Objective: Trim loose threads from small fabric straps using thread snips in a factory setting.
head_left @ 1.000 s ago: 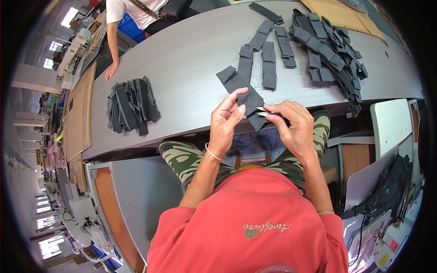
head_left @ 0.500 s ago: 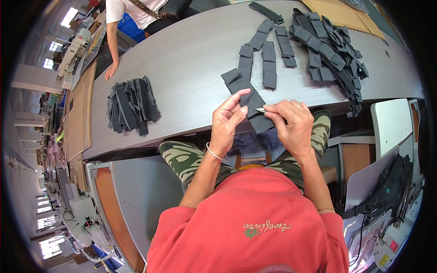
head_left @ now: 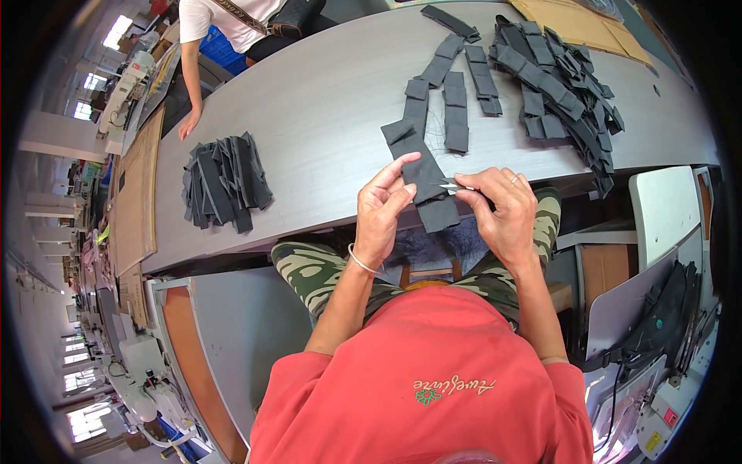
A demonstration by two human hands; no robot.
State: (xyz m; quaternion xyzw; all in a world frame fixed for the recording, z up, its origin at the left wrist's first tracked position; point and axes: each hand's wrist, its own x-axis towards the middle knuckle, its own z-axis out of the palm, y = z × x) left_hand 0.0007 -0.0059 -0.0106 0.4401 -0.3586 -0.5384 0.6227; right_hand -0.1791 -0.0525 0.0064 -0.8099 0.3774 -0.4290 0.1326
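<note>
Strip (head_left: 427, 176) at table's (head_left: 325, 124) near edge, left hand (head_left: 380, 207) pinching it, thumb against fingers. Right hand (head_left: 502, 207) closed around snips (head_left: 456, 186), tips at strip. I'd keep cloth taut, points shallow.

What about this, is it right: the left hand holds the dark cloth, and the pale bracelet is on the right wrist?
Not quite: the pale bracelet is on the left wrist, as the head view shows. The left hand does hold the dark cloth.
</note>
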